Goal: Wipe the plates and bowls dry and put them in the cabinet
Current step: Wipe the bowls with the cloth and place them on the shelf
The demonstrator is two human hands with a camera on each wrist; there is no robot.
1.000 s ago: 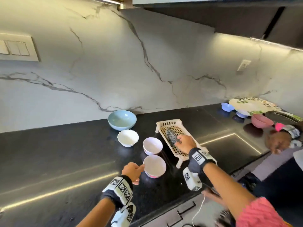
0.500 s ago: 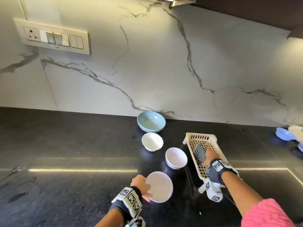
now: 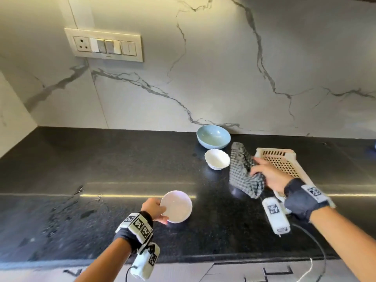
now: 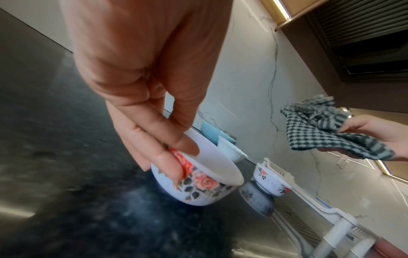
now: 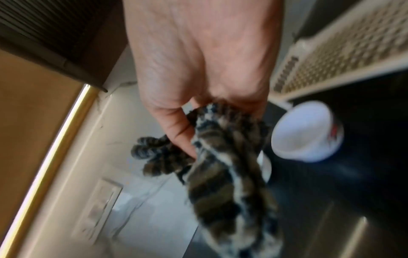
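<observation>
My left hand [image 3: 161,210] pinches the rim of a white bowl with a rose pattern [image 3: 176,206], thumb inside and fingers outside [image 4: 172,167]; the bowl [image 4: 198,183] is tilted just over the black counter. My right hand [image 3: 264,176] grips a bunched grey checked cloth [image 3: 242,171], held in the air left of the beige plastic tray [image 3: 284,165]. A second rose-patterned bowl [image 4: 269,178] stands by the tray, hidden behind the cloth in the head view. A light blue bowl [image 3: 213,136] and a white scalloped bowl [image 3: 217,159] sit near the wall.
The black counter [image 3: 101,169] meets a marble wall with a switch panel [image 3: 103,44]. Wet smears mark the counter's left part [image 3: 81,190]. The counter's front edge [image 3: 183,259] runs above drawer fronts. A dark upper cabinet [image 4: 364,43] hangs overhead.
My right hand lifted the cloth out of the tray and carried it left. My left hand took the near bowl by its rim and tilted it. The head view turned left.
</observation>
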